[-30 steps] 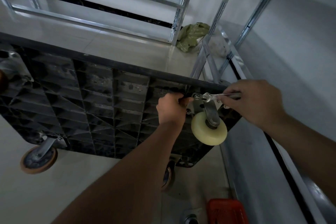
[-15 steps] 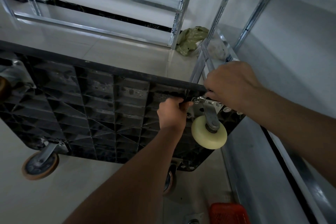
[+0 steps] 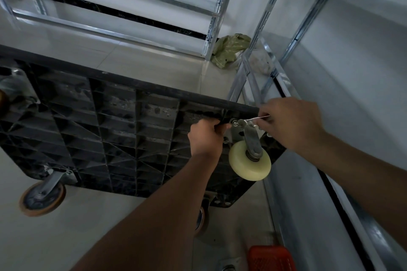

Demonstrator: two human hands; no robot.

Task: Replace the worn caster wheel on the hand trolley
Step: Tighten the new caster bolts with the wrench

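Two hands are engaged: left hand (image 3: 206, 136) is clenched on the ribbed black trolley (image 3: 114, 134) edge, right hand (image 3: 293, 124) grips a thin metal wrench (image 3: 253, 120). Smooth cream caster wheel (image 3: 249, 160) is seen at 5 o'clock of the left hand.

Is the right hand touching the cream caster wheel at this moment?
Apart. In the head view the right hand holds a thin wrench at the mounting plate, and the caster fork separates it from the cream wheel below.
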